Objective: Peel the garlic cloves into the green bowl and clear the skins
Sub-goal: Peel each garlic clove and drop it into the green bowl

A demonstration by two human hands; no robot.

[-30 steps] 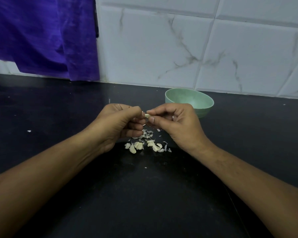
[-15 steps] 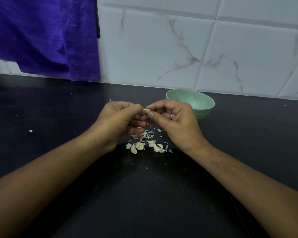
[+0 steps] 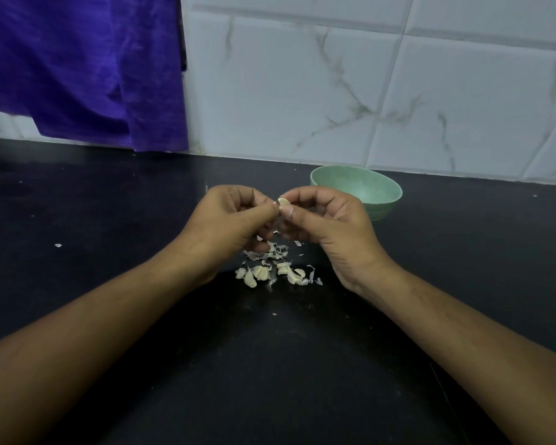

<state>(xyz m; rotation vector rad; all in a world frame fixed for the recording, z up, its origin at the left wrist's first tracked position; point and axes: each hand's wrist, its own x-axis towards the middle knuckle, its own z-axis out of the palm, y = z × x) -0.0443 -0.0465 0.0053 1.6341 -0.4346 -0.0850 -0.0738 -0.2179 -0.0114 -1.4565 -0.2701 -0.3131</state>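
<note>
A small pale garlic clove [image 3: 283, 201] is pinched between both hands above the black counter. My left hand [image 3: 230, 220] holds it from the left with curled fingers, and my right hand [image 3: 329, 224] pinches it from the right with thumb and forefinger. Below the hands lies a heap of garlic cloves [image 3: 260, 274] mixed with thin papery skins [image 3: 278, 252]. The green bowl [image 3: 371, 187] stands just behind my right hand near the wall; the part of its inside that I can see holds nothing.
The black counter [image 3: 109, 220] runs to a white marble-patterned tile wall [image 3: 334, 91]. A purple cloth [image 3: 77, 65] hangs at the back left. A stray skin flake [image 3: 58, 245] lies on the left.
Both hands have risen slightly with the clove and shifted a little toward the bowl. The heap on the counter has not moved.
</note>
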